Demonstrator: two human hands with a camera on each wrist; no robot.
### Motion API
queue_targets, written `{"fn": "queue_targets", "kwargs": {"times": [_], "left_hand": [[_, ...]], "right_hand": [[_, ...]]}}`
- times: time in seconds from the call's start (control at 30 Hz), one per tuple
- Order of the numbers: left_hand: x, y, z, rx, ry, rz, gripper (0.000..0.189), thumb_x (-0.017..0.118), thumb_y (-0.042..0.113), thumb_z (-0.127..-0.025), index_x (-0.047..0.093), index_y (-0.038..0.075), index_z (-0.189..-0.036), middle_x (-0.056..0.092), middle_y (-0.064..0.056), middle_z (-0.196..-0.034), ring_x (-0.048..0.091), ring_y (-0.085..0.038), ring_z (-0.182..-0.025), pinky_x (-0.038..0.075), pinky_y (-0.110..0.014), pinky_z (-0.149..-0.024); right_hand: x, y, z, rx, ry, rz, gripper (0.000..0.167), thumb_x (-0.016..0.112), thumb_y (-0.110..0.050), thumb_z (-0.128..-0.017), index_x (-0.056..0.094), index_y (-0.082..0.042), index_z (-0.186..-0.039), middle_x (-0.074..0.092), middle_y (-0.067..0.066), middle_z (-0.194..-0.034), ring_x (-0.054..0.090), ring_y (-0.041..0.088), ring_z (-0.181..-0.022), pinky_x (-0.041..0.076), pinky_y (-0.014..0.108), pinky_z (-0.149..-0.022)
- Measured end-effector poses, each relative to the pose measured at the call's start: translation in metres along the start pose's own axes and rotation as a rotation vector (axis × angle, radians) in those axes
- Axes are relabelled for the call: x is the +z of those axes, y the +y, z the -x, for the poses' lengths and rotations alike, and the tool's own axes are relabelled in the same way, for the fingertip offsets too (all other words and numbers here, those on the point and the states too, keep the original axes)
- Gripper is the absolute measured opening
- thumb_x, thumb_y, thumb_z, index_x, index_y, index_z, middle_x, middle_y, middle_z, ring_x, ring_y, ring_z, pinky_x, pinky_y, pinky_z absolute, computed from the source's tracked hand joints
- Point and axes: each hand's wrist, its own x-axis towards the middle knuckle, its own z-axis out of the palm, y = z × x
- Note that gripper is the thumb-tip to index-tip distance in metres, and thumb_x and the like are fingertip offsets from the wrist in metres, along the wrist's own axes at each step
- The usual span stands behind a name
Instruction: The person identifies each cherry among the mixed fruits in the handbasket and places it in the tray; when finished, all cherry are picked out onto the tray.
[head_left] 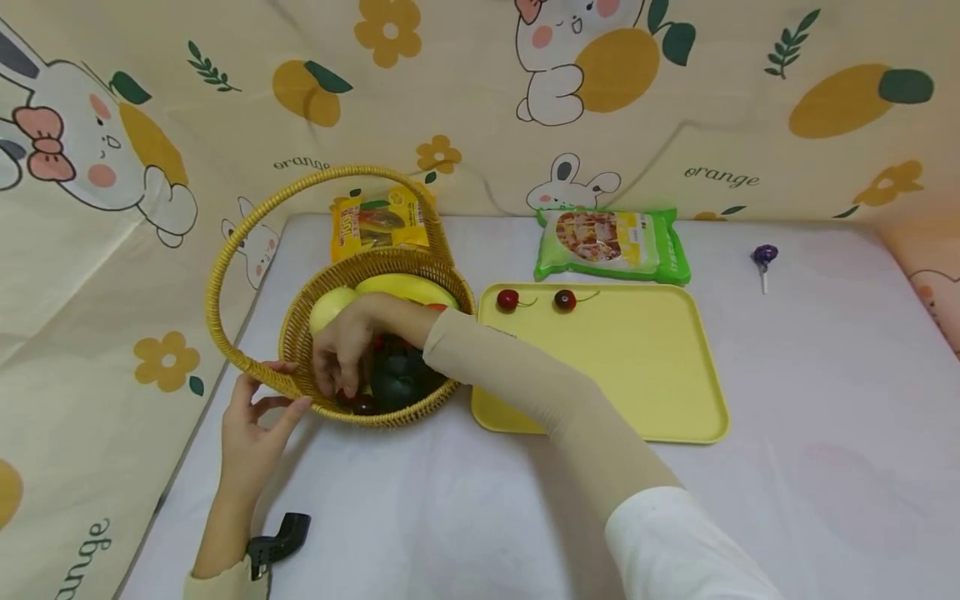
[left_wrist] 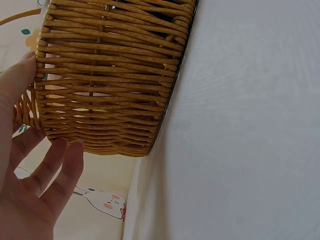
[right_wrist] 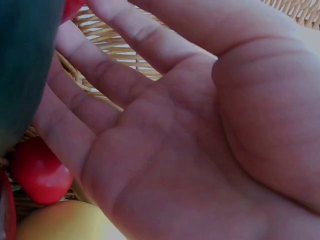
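A wicker basket (head_left: 390, 421) with a tall looped handle stands on the left. My left hand (head_left: 255, 429) holds its rim at the handle's base, thumb and fingers on either side; in the left wrist view the thumb lies on the rim. Inside the basket, my right hand (head_left: 345, 337) reaches down with its fingertips at dark red cherries (head_left: 364, 405). Its palm and fairly straight fingers show in the right wrist view, the fingertips partly hidden. Around it lie a smooth dark green item (head_left: 401, 379), a pale yellow-green fruit (head_left: 330, 308) and a banana (head_left: 408, 288).
A yellow tray (head_left: 615, 367) right of the basket carries a red cherry (head_left: 507, 300) and a darker cherry (head_left: 565, 300). Behind stand a yellow snack packet (head_left: 382, 223) and a green packet (head_left: 611, 246). A purple lollipop (head_left: 765, 257) lies at the far right.
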Motion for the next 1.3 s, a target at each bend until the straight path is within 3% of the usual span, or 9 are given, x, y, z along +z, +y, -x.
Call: {"fn": "queue_targets", "kwargs": {"times": [0.17,0.33,0.57,0.8,0.93,1.1,1.2,1.3], "left_hand": [[0.0,-0.001,-0.001,0.001,-0.001,0.003,0.059,0.073,-0.019,-0.077,0.051,-0.008,-0.13,0.061,-0.013,-0.121,0.053,-0.013,-0.117,0.05,-0.015,-0.081],[0.0,0.0,-0.002,-0.006,-0.001,-0.004,0.059,0.074,-0.019,-0.076,0.051,-0.008,-0.129,0.061,-0.009,-0.122,0.052,-0.012,-0.117,0.05,-0.015,-0.081],[0.0,-0.001,-0.001,0.002,-0.001,-0.001,0.059,0.073,-0.02,-0.076,0.05,-0.009,-0.129,0.062,-0.007,-0.122,0.052,-0.012,-0.117,0.049,-0.014,-0.081],[0.0,-0.001,0.0,-0.004,-0.002,-0.002,0.06,0.073,-0.02,-0.076,0.05,-0.009,-0.13,0.061,-0.01,-0.122,0.052,-0.012,-0.117,0.049,-0.014,-0.081],[0.0,-0.002,0.001,-0.002,0.003,0.002,0.058,0.072,-0.019,-0.078,0.05,-0.009,-0.13,0.061,-0.015,-0.122,0.053,-0.013,-0.116,0.049,-0.013,-0.082],[-0.001,-0.001,0.0,-0.022,-0.005,0.015,0.056,0.072,-0.017,-0.079,0.051,-0.008,-0.13,0.061,-0.015,-0.123,0.053,-0.017,-0.117,0.05,-0.016,-0.081],[-0.001,0.0,-0.001,-0.036,-0.012,0.021,0.057,0.072,-0.019,-0.078,0.051,-0.008,-0.13,0.061,-0.012,-0.124,0.053,-0.018,-0.118,0.05,-0.016,-0.082],[-0.001,0.002,-0.001,-0.035,-0.008,0.016,0.059,0.071,-0.022,-0.076,0.05,-0.008,-0.13,0.061,-0.01,-0.124,0.053,-0.017,-0.118,0.05,-0.016,-0.082]], "right_hand": [[0.001,-0.001,0.0,0.004,0.007,0.035,0.032,0.073,0.0,-0.088,0.068,0.001,-0.119,0.061,0.001,-0.093,0.053,0.009,-0.087,0.05,0.025,-0.079],[0.003,0.001,0.0,0.041,0.029,-0.068,0.028,0.074,0.003,-0.086,0.069,0.001,-0.114,0.059,0.003,-0.094,0.054,0.01,-0.086,0.054,0.028,-0.081],[0.003,0.005,-0.003,-0.049,0.06,0.017,0.024,0.075,0.006,-0.084,0.07,0.002,-0.107,0.061,0.003,-0.091,0.052,0.01,-0.084,0.047,0.022,-0.074],[-0.005,-0.001,0.016,-0.141,0.266,-0.084,0.021,0.076,0.003,-0.084,0.07,0.005,-0.104,0.061,0.007,-0.086,0.055,0.014,-0.079,0.054,0.027,-0.073],[-0.011,-0.006,0.046,-0.24,0.433,-0.093,0.018,0.075,-0.002,-0.086,0.07,0.003,-0.103,0.063,0.007,-0.09,0.057,0.017,-0.086,0.055,0.028,-0.08],[0.006,-0.003,0.112,-0.423,0.714,-0.111,0.026,0.074,-0.005,-0.089,0.068,0.001,-0.113,0.067,0.008,-0.109,0.062,0.017,-0.098,0.053,0.028,-0.089],[0.033,0.011,0.16,-0.448,0.863,-0.172,0.031,0.073,-0.003,-0.088,0.065,0.003,-0.117,0.066,0.01,-0.115,0.063,0.02,-0.103,0.053,0.033,-0.094],[0.063,0.039,0.202,-0.358,0.966,-0.186,0.03,0.073,-0.002,-0.088,0.064,0.001,-0.116,0.065,0.01,-0.115,0.064,0.022,-0.103,0.053,0.036,-0.094]]}}
